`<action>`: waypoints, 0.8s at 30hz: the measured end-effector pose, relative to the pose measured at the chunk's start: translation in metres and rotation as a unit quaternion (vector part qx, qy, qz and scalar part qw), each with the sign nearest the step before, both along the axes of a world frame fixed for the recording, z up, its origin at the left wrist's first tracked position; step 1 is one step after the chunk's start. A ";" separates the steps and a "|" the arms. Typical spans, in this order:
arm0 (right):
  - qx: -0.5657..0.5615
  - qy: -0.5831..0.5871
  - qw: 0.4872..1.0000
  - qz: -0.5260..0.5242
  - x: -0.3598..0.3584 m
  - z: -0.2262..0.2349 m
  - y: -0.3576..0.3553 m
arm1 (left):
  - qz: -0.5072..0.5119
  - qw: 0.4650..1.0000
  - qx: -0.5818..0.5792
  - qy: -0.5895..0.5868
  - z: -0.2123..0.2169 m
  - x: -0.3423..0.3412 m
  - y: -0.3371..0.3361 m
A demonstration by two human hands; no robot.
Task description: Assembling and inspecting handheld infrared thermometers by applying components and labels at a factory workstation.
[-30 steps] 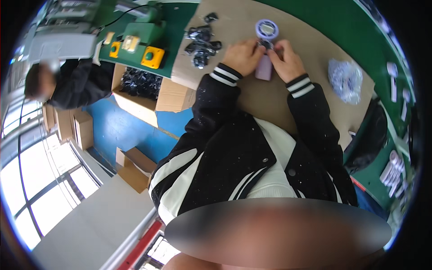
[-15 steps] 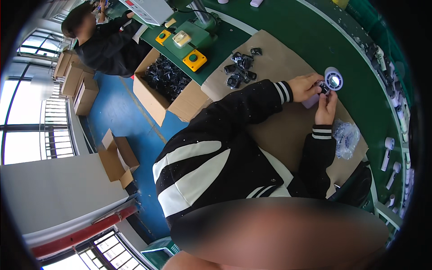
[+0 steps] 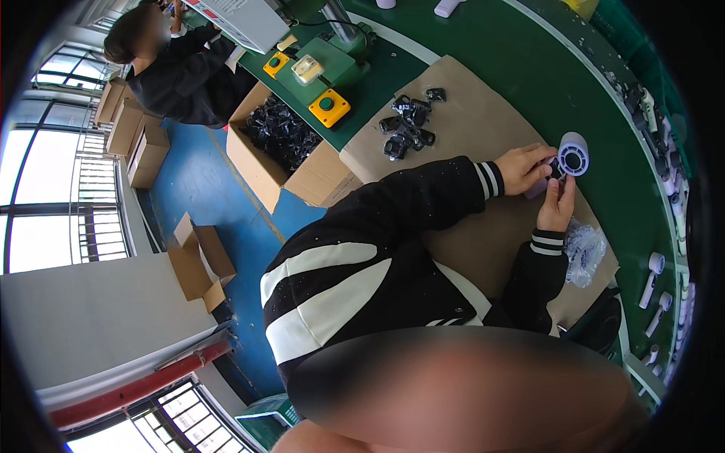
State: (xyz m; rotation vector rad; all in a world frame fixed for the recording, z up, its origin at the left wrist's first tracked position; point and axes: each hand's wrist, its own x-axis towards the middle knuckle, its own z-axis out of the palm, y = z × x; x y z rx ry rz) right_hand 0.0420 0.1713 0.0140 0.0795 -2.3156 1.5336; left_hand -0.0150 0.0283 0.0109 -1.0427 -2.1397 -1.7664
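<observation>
A light purple handheld fan [image 3: 574, 156] with a round ringed head is between my two hands above the brown paper. My left hand [image 3: 522, 169] is closed at its left side, fingertips on a small dark part just left of the head. My right hand [image 3: 557, 205] pinches the fan from below the head, thumb and fingers together. The handle is partly hidden behind the fingers. Several black parts in clear wrapping [image 3: 408, 124] lie in a loose pile left of my hands. A crumpled clear plastic bag [image 3: 585, 253] lies near my right wrist.
Brown paper [image 3: 468, 90] covers part of the green worktop. A press base with yellow button boxes [image 3: 329, 108] stands at upper left, beside a carton of black wrapped parts [image 3: 328, 177]. More handheld fans [image 3: 650, 279] lie along the right. A co-worker [image 3: 181, 72] is at far left.
The view has shifted slightly. My hands and the fan sit a little lower and further right. The fan head's bright centre now looks dark. Both hands keep their hold.
</observation>
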 end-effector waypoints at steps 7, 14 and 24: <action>-0.019 -0.021 1.000 0.000 0.001 0.000 0.005 | 0.010 1.000 -0.025 0.016 0.008 0.002 -0.001; -0.046 -0.008 0.999 0.006 -0.002 -0.002 0.008 | 0.005 0.999 -0.020 -0.033 0.006 0.007 0.003; -0.004 0.003 1.000 0.016 -0.004 -0.009 0.012 | 0.002 0.999 -0.033 -0.003 0.005 0.002 -0.004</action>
